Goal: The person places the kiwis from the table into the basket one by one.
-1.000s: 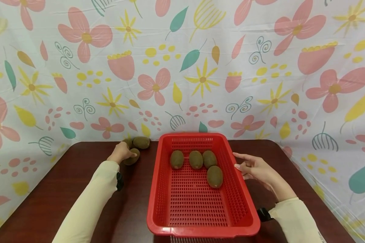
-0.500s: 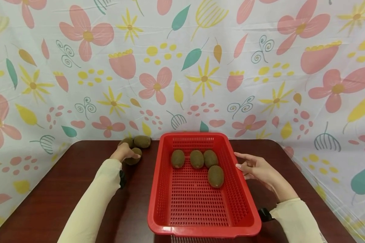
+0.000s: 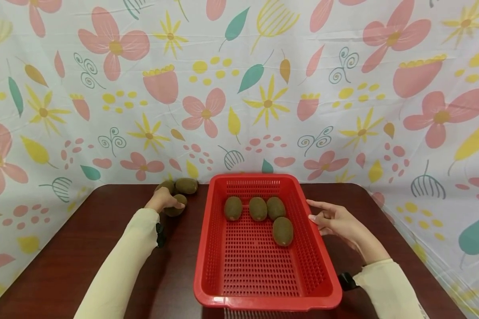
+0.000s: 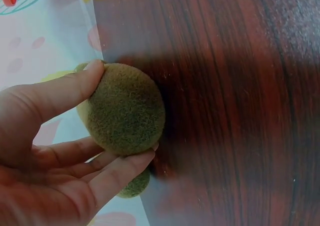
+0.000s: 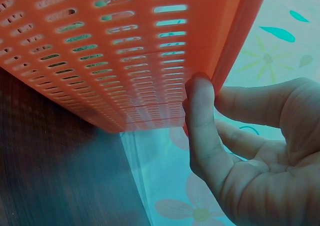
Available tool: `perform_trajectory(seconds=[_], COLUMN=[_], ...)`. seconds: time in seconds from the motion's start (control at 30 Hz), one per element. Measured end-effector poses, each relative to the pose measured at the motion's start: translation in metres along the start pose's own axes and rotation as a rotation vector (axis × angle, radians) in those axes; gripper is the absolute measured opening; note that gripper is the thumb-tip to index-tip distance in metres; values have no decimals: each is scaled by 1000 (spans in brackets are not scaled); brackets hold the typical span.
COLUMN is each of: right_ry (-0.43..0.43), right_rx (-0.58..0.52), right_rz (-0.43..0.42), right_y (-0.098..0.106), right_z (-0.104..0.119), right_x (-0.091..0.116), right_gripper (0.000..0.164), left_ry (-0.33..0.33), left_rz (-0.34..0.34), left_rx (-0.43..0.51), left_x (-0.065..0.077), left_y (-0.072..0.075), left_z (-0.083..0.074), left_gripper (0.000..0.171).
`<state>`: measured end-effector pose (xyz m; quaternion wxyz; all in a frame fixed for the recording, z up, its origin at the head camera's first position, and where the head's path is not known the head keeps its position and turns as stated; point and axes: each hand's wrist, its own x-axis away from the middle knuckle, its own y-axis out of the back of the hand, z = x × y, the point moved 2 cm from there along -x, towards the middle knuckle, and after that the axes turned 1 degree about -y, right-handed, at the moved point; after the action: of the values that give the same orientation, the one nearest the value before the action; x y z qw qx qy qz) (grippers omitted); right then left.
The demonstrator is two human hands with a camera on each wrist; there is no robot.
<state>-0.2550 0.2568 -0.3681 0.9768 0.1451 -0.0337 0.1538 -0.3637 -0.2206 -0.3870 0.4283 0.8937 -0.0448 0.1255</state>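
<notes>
In the head view, my left hand point(image 3: 161, 200) is at the back left of the table, gripping a brown kiwi point(image 3: 177, 205) between thumb and fingers. Close by the wall lie two more kiwis; one point(image 3: 186, 186) shows whole, the other point(image 3: 166, 185) is partly hidden by that hand. The left wrist view shows the held kiwi point(image 4: 127, 111) from near, thumb on one side and fingers on the other. A red perforated basket point(image 3: 259, 303) stands to the right with several kiwis point(image 3: 257, 209) inside. Its right rim is pinched by my right hand point(image 3: 337, 223).
The dark wooden table point(image 3: 64, 248) ends at a flower-patterned cloth point(image 3: 239, 88) behind and at the sides. Inside the basket, the kiwis sit toward the far end and right; the bare mesh floor point(image 3: 259, 274) shows at the near end.
Over the last second my left hand and its kiwi have shifted very slightly right. My right hand stays at the basket rim, and the kiwis in the basket keep their places.
</notes>
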Motion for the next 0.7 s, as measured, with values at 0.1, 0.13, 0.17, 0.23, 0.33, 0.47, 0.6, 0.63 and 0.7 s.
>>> perform_trajectory(seconds=[0.1,0.13,0.17,0.23,0.33,0.47,0.6,0.63,0.7], right_ry=[-2,-3,-3,-4,-3,-3,-3,-3,-3], right_rx=[1,1,2,5,9,8,8,8,11], right_rz=[0,0,0,-1,-4,-2,1,0,-3], right_y=[0,0,0,-1,-1,-1,-1,-1,-1], right_z=[-1,-1,-1,0,1,2,3,3,3], right_x=[-1,-2,-2,-2,-2,-1,0,1,1], right_gripper=[67,67,67,67,67,67,68,68,68], left_ry=[-6,-8,-9,-11,-6,-5,-7,-9,-19], left_rz=[-10,-16,-16,-15,-10,-3,13,20,29], left_rx=[11,19,25,41,93,131,145,152,166], left_x=[0,1,1,2,4,8,12,13,16], left_y=[0,0,0,1,2,7,12,13,15], left_z=[1,1,2,2,2,0,-5,-7,-12], left_gripper=[74,73,73,73,76,81,85,86,84])
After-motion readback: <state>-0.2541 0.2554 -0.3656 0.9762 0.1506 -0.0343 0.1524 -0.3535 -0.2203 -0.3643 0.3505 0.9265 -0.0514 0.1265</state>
